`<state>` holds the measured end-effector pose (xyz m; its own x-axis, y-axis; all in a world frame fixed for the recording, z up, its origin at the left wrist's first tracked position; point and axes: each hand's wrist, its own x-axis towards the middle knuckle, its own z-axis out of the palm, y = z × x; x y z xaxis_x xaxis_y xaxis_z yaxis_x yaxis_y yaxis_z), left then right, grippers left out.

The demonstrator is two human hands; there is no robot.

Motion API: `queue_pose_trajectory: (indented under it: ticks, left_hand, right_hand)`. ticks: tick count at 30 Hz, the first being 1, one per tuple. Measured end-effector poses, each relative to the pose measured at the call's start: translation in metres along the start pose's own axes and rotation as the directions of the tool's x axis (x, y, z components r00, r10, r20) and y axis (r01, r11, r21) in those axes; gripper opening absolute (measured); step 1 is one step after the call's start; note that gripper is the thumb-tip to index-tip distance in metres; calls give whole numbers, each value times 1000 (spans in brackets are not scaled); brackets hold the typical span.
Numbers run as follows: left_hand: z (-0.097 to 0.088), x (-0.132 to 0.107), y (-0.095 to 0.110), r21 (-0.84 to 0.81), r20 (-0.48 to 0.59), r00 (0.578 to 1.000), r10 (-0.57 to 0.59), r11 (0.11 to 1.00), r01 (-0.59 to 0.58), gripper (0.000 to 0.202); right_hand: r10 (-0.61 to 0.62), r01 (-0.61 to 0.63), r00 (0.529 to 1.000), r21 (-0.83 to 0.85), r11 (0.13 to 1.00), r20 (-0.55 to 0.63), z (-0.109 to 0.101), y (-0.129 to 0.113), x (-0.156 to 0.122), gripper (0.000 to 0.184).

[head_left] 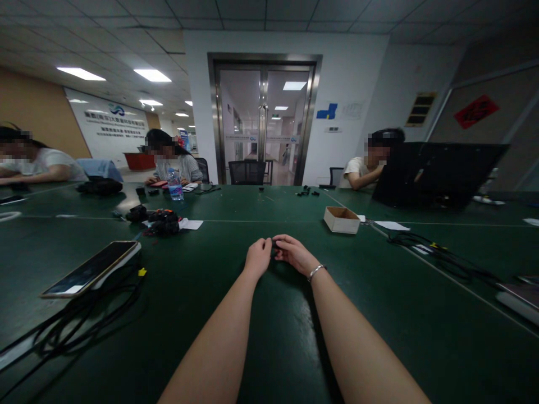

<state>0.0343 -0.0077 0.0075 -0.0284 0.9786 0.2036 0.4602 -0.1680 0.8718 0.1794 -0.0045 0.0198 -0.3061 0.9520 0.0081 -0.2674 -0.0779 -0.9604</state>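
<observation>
Both my arms reach out over a dark green table. My left hand and my right hand meet at the middle of the table with fingers curled together. Between the fingertips sits a small dark object, too small to name. Both hands pinch it from either side. A thin bracelet circles my right wrist.
A small open cardboard box stands beyond my right hand. A phone on a white block with black cables lies at left. Dark gear, a water bottle, a black laptop and three seated people ring the table.
</observation>
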Motion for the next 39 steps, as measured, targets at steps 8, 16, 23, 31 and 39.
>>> queue_pose_trajectory:
  ticks: [8,16,23,31,39]
  left_hand:
    - [-2,-2,2,-3,12,1000,-16,1000,16,38]
    - [-2,-1,2,2,5,1000,-17,1000,17,38]
    - [-1,-1,2,-2,6,1000,-15,1000,15,37]
    - [-1,-1,1,-12,-2,1000,-15,1000,15,37]
    - [-1,-2,2,-29,7,1000,-18,999,18,38]
  right_hand:
    - [0,0,1000,6,1000,5,1,-1,-1,17]
    - [-3,3,1000,10,1000,10,1,-1,-1,20]
    - [-19,19,1000,22,1000,0,0,0,-1,24]
    - [-24,25,1000,42,999,-12,0,0,-2,32]
    - [-9,11,999,38,999,-31,2,-2,-3,30]
